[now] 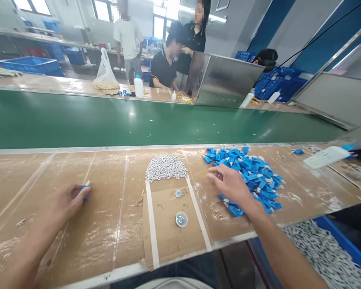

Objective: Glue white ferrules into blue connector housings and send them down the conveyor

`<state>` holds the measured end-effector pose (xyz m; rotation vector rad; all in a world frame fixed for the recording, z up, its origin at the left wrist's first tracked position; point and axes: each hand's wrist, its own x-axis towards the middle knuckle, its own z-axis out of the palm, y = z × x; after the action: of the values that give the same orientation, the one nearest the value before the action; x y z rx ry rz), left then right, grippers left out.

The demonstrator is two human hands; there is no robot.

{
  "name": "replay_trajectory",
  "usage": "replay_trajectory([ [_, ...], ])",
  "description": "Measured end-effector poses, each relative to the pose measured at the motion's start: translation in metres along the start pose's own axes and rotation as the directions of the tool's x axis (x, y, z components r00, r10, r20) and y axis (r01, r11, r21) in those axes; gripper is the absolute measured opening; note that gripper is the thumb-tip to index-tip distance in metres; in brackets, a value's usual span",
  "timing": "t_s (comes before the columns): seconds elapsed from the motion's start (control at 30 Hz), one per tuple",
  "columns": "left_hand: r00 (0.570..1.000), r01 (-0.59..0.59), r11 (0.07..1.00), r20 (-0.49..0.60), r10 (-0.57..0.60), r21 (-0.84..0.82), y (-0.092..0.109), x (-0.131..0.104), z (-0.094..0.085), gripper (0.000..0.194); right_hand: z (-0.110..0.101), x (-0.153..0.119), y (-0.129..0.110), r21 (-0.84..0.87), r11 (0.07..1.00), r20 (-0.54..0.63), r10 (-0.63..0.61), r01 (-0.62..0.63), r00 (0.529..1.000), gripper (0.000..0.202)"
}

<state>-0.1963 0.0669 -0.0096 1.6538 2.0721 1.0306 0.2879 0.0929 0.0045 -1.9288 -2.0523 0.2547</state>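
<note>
My left hand (66, 200) is over the left part of the brown tabletop, its thumb and fingers closed on a small blue piece (86, 192) with a whitish tip. On the right, my right hand (227, 182) reaches to the near left side of a heap of blue pieces (255, 170). Its fingers are curled but apart, with nothing visible between them. Between the hands lies a pile of small grey-white pieces (166, 167). Nearer to me, a small round dish (181, 219) and a smaller round blue item (179, 194) rest on cardboard.
A green belt (108, 120) runs behind the brown tabletop (108, 224). A white bottle (327, 156) is at the right. A blue crate (343, 237) of grey pieces sits below the right edge. Several people are beyond the belt, near a metal panel (228, 80).
</note>
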Motion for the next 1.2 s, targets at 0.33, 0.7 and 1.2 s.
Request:
replay_trajectory([
  [0.33, 0.982, -0.186, 0.944, -0.025, 0.186, -0.272, 0.108, -0.091, 0.022, 0.023, 0.033, 0.095, 0.02, -0.433, 0.897, 0.055, 0.129, -0.093, 0.99, 0.027],
  [0.7, 0.864, 0.199, 0.686, 0.456, 0.216, -0.7, 0.174, -0.125, 0.099, 0.051, 0.016, 0.015, -0.028, -0.238, 0.962, -0.229, -0.188, 0.133, 0.955, 0.028],
  [1.2, 0.946, 0.322, 0.322, 0.311, -0.087, -0.89, 0.128, -0.121, 0.116, 0.039, 0.049, -0.097, -0.046, 0.609, 0.793, 0.053, -0.069, 0.022, 0.996, 0.026],
])
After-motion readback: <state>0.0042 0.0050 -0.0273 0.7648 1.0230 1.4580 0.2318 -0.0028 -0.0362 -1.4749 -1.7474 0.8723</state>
